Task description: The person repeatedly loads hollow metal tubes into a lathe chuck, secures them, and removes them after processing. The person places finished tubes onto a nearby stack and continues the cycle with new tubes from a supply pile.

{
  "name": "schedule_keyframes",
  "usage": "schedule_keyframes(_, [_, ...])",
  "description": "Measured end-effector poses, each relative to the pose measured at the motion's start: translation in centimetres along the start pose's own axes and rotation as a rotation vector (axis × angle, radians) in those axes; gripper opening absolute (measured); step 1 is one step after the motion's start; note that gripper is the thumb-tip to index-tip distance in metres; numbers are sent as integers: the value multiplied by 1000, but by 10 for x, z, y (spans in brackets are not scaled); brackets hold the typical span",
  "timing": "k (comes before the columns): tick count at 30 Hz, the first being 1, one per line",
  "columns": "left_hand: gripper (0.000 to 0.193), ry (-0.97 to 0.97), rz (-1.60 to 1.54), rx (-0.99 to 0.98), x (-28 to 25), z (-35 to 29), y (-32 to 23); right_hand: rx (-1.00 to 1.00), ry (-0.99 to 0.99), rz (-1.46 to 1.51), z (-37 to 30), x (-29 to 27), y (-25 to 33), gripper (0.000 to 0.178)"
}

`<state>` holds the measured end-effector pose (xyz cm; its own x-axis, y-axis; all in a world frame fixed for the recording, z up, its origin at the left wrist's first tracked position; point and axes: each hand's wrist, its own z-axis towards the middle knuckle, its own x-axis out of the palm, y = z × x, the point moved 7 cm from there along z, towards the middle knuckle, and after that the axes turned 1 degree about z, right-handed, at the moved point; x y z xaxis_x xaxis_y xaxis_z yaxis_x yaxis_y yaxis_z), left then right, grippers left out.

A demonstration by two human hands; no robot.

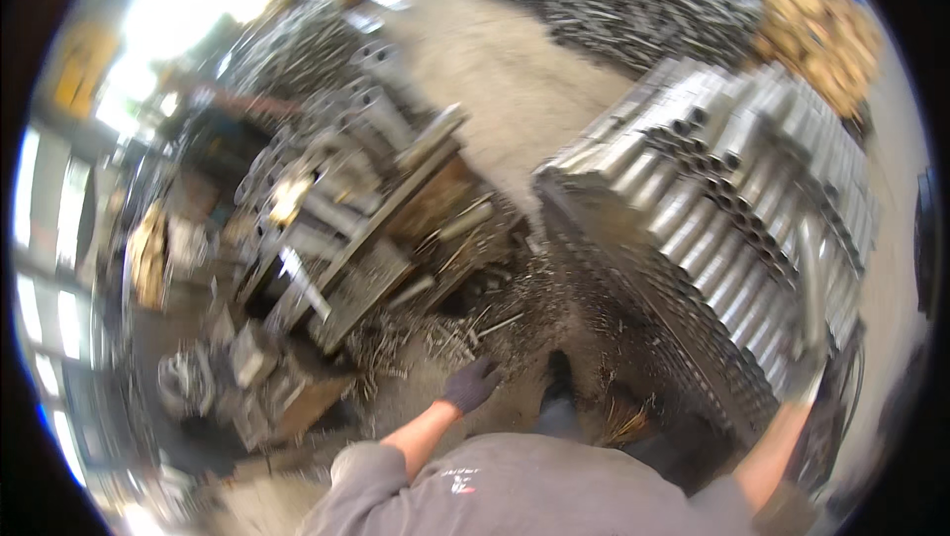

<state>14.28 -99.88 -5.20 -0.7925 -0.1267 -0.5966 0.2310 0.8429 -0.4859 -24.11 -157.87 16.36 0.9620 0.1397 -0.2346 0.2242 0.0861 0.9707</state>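
Note:
My left hand (473,385), in a dark glove, hangs over the littered floor with its fingers loosely stretched and nothing in it. On the right, my right hand (807,374) closes around the near end of a silvery metal tube (811,284); motion blur softens its fingers. This tube lies at a slant over a large stack of similar metal tubes (683,229), whose open ends show in stepped rows.
A worn workbench (396,209) at left carries short metal pipes (381,115). Metal shavings (426,343) litter the floor below it. A dark perforated metal side (643,289) edges the tube stack. Farther back are a heap of metal pieces (643,6) and tan sacks (811,31).

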Motion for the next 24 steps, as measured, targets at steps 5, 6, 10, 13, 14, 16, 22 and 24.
schedule_keyframes(5, [74,-666,160,572,-78,-93,-91,396,810,75,-233,208,-18,70])
schedule_keyframes(6, [73,-778,211,667,-90,-117,-86,410,913,134,-279,248,-16,69])
schedule_keyframes(10, [63,-1002,344,756,-118,-201,3,400,1437,195,-476,383,-1,42])
schedule_keyframes(13, [53,-1060,231,579,-125,-272,120,254,1808,-105,-604,443,16,48])
schedule_keyframes(14, [53,-1134,160,569,-131,-299,158,240,1854,-254,-640,456,22,51])
schedule_keyframes(16, [58,-1180,51,450,-131,-350,229,186,2057,-177,-714,477,55,57])
schedule_keyframes(22, [52,-1521,-609,-28,-184,-460,401,-327,2146,-217,-830,548,181,78])
schedule_keyframes(24, [49,-1411,-1125,-116,-211,-461,465,-643,2062,-228,-856,572,224,75])
